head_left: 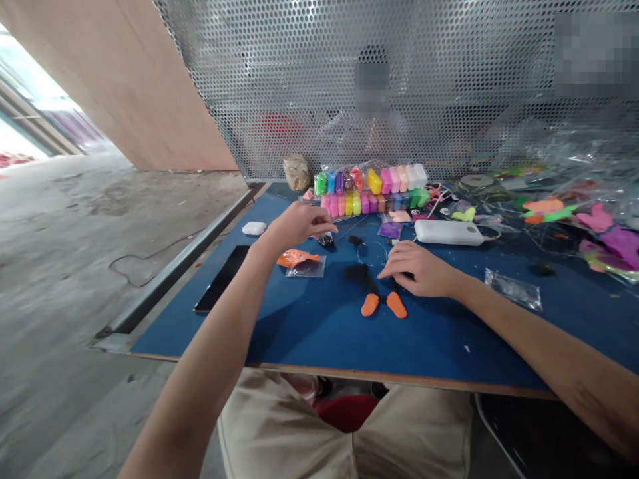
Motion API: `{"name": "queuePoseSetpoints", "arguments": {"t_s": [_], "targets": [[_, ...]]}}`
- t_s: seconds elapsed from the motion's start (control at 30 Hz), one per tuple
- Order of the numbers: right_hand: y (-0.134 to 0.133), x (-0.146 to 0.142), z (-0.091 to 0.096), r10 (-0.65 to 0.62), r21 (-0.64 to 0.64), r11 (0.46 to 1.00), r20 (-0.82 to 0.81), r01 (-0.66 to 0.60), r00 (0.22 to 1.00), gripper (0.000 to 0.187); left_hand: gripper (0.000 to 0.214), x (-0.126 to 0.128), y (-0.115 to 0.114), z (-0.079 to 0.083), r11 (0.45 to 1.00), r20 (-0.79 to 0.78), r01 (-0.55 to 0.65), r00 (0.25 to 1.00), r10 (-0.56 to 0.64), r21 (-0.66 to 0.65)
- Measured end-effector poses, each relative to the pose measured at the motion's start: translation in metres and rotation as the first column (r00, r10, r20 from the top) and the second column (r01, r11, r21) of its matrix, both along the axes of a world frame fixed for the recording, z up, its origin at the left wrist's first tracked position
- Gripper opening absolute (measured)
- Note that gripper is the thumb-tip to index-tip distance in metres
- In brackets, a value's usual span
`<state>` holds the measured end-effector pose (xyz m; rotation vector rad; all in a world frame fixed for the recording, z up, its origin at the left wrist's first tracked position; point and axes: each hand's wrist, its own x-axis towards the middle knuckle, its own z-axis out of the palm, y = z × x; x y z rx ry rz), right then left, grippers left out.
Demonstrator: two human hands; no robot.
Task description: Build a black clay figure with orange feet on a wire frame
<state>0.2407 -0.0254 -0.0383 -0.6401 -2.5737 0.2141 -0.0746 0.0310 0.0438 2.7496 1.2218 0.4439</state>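
My left hand [297,224] reaches forward over the blue table [309,326], fingers curled on a small clear bag with black clay [327,239]. Just below it lies a bag holding orange clay [299,261]. My right hand [419,267] rests on the table with fingers bent down, pressing on a black clay figure [360,274]. Two orange clay feet [383,305] sit at the figure's near end.
Packs of coloured clay [372,189] lie at the back by the perforated metal screen [399,80]. A white power bank [448,232], a white earbud case [254,228], a black phone [223,277], an empty clear bag [513,289] and clay shapes in wrappers [574,219] are around. A person sits behind the screen.
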Motion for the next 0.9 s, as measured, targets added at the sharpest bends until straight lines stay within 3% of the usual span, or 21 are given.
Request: {"name": "queuePoseSetpoints", "arguments": {"t_s": [0.13, 0.23, 0.33, 0.43, 0.6, 0.73, 0.8, 0.9], "targets": [[0.0, 0.005, 0.001, -0.012, -0.083, 0.996, -0.047, 0.008, 0.999, 0.033, 0.029, -0.004, 0.011, -0.018, 1.0, -0.003, 0.011, 1.0, -0.011, 0.011], [0.001, 0.007, 0.001, -0.029, -0.122, 0.992, -0.036, 0.024, 0.999, 0.031, 0.031, -0.008, 0.012, -0.023, 0.994, -0.092, -0.089, 0.992, 0.084, -0.056], [-0.001, 0.005, 0.002, -0.052, -0.138, 0.989, -0.023, 0.049, 0.998, 0.031, 0.027, -0.011, 0.011, -0.026, 0.984, -0.19, -0.18, 0.966, 0.174, -0.014], [-0.004, 0.003, 0.003, -0.06, -0.141, 0.988, -0.021, 0.057, 0.998, 0.031, 0.027, -0.012, 0.013, -0.032, 0.985, -0.201, -0.169, 0.965, 0.17, 0.024], [-0.005, 0.002, 0.004, -0.072, -0.135, 0.988, -0.024, 0.068, 0.997, 0.031, 0.034, -0.014, 0.017, -0.04, 0.985, -0.232, -0.159, 0.962, 0.141, -0.06], [-0.005, 0.002, 0.004, -0.076, -0.133, 0.988, -0.024, 0.072, 0.997, 0.031, 0.052, -0.008, 0.006, -0.034, 0.964, -0.233, -0.243, 0.936, 0.262, 0.107], [-0.005, 0.002, 0.004, -0.074, -0.126, 0.99, -0.024, 0.07, 0.997, 0.031, 0.049, 0.0, -0.001, -0.031, 0.956, -0.196, -0.194, 0.951, 0.238, 0.221], [-0.005, 0.002, 0.005, -0.071, -0.126, 0.99, -0.024, 0.067, 0.997, 0.031, 0.042, 0.016, -0.006, -0.035, 0.973, -0.208, 0.057, 0.978, -0.01, 0.225]]}}
